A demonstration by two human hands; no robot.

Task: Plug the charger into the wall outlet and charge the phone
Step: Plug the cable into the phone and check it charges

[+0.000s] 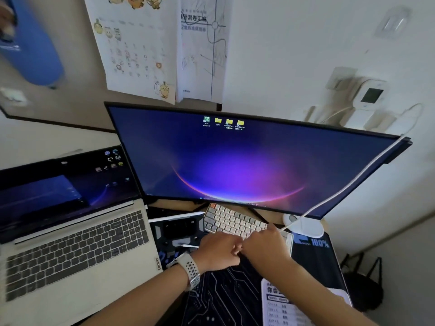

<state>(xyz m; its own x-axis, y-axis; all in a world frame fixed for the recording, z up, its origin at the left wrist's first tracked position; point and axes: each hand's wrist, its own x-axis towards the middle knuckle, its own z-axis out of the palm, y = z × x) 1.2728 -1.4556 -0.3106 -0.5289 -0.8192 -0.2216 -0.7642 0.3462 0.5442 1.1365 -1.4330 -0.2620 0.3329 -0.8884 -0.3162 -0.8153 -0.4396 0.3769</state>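
Note:
A white charging cable point(348, 184) runs from the blurred white outlets and plugs on the wall point(353, 114), over the monitor's right corner, down to my right hand point(266, 244). That hand is closed on the cable's near end, just in front of the small keyboard point(230, 221). My left hand point(219, 252), with a white watch strap on the wrist, has its fingers curled and touches the right hand. What lies between the two hands is hidden, and I see no phone there. A dark device sits in a black stand point(180, 228) left of the hands.
A large monitor point(247, 161) stands behind the keyboard, with an open laptop point(75, 250) to its left. A white mouse point(306, 227) rests at the right on a dark desk mat point(223, 297). A printed sheet point(287, 304) lies at the near right. A black stool point(362, 285) stands beside the desk.

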